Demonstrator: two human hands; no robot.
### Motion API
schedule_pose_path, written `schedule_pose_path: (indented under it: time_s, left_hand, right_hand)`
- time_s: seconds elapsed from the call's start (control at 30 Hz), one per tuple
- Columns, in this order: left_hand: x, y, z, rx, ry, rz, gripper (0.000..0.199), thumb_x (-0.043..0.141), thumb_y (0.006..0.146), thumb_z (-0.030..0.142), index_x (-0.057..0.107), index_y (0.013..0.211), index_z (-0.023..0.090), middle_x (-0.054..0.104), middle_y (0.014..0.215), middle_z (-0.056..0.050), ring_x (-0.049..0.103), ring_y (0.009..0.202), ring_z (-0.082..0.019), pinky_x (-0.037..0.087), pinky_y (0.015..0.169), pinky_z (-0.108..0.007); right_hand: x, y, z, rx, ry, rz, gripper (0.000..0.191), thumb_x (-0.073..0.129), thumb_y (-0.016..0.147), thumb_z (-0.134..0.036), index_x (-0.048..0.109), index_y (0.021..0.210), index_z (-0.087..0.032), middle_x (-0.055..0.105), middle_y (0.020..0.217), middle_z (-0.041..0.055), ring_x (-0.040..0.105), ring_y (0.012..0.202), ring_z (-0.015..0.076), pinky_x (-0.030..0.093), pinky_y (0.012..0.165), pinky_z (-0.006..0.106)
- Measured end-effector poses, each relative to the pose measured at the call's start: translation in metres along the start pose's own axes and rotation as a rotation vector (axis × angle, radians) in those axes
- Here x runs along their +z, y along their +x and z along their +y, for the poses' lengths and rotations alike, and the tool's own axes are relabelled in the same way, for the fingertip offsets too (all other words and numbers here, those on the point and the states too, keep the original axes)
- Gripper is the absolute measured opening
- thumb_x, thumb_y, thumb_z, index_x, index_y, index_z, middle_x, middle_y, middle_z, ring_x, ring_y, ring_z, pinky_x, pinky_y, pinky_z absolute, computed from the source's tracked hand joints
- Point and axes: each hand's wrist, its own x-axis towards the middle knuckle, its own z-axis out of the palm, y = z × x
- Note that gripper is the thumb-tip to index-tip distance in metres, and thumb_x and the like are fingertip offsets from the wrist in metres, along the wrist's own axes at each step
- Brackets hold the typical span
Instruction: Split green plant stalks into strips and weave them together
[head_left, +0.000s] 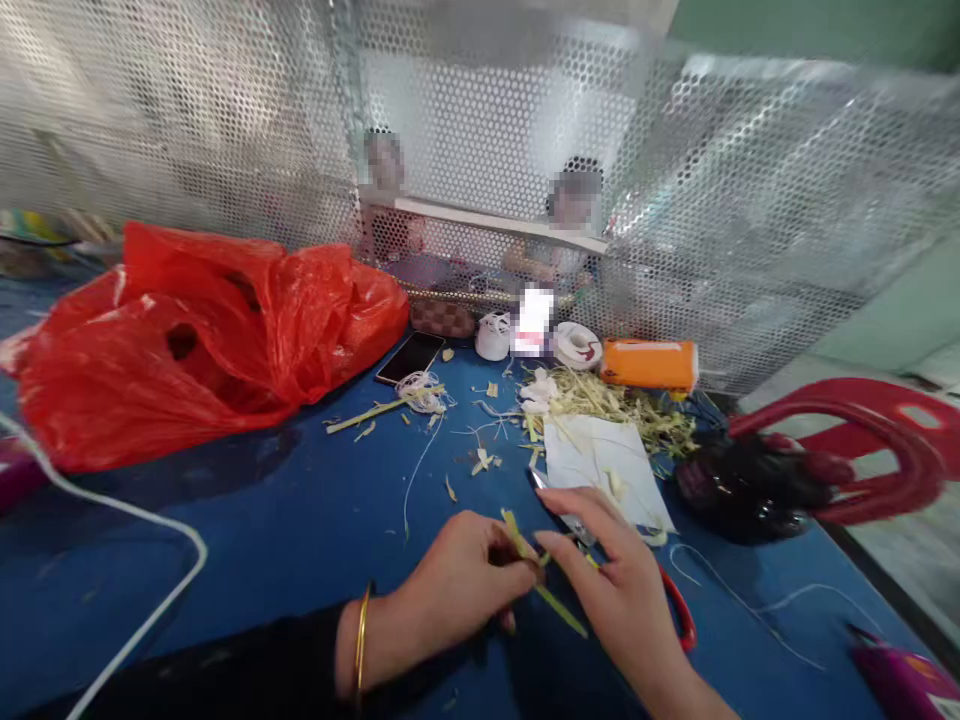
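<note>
My left hand, with a gold bangle at the wrist, pinches a thin yellow-green plant strip that slants down to the right. Close beside it is my right hand. Its thumb and index finger are apart, the thumb tip near the strip; the other fingers are hidden. Scissors with red handles show beneath and around the right hand, their blades pointing up-left. Whether that hand bears on them I cannot tell. A white paper sheet with plant scraps lies beyond it.
A red plastic bag fills the left side, near a white cable. Toward the perforated metal screen are a phone, a tape roll, an orange pack and dried stalks. A dark bag stands right.
</note>
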Motion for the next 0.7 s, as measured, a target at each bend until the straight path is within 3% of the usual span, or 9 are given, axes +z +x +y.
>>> schedule_pose_path:
  time_s: [0.13,0.23,0.37,0.57,0.7]
  left_hand:
    - [0.000,-0.002,0.003,0.088,0.234,0.088,0.013,0.050,0.069,0.021,0.057,0.059,0.015,0.048,0.053,0.005,0.048,0.051,-0.010,0.032,0.049,-0.021]
    - [0.001,-0.003,0.002,0.189,0.378,0.153,0.017,0.050,0.071,0.019,0.056,0.055,0.015,0.050,0.056,0.004,0.047,0.057,-0.011,0.031,0.053,-0.022]
    - [0.003,-0.006,0.002,0.225,0.444,0.132,0.019,0.050,0.073,0.019,0.060,0.056,0.016,0.055,0.058,0.002,0.048,0.058,-0.011,0.032,0.055,-0.023]
    - [0.006,-0.008,0.000,0.213,0.370,0.095,0.015,0.054,0.069,0.017,0.060,0.055,0.016,0.057,0.058,0.001,0.049,0.058,-0.012,0.034,0.056,-0.023]
    - [0.001,-0.003,0.006,0.113,0.100,0.109,0.028,0.056,0.076,0.032,0.058,0.054,0.016,0.050,0.050,0.002,0.044,0.050,-0.011,0.033,0.051,-0.023]
  right_hand:
    - [0.008,-0.002,-0.013,-0.129,-0.015,-0.088,0.013,0.067,0.083,-0.015,0.063,0.090,-0.025,0.066,0.086,0.0013,0.061,0.081,0.0202,0.045,0.080,0.038]
    - [0.009,-0.003,-0.016,-0.129,0.029,-0.046,0.014,0.061,0.085,-0.009,0.059,0.082,-0.022,0.064,0.076,-0.0006,0.058,0.072,0.0174,0.045,0.074,0.035]
    - [0.008,-0.005,-0.021,-0.139,0.040,0.023,0.015,0.056,0.087,-0.007,0.058,0.079,-0.020,0.063,0.075,0.0020,0.057,0.073,0.0174,0.044,0.066,0.032]
    - [0.011,-0.005,-0.028,-0.342,-0.068,0.101,0.018,0.055,0.084,-0.001,0.060,0.081,-0.018,0.065,0.073,0.0013,0.059,0.072,0.0161,0.042,0.076,0.035]
    - [0.003,-0.003,-0.018,-0.233,-0.125,0.115,0.015,0.056,0.089,-0.013,0.064,0.099,-0.020,0.068,0.096,0.0052,0.061,0.095,0.0208,0.043,0.086,0.036]
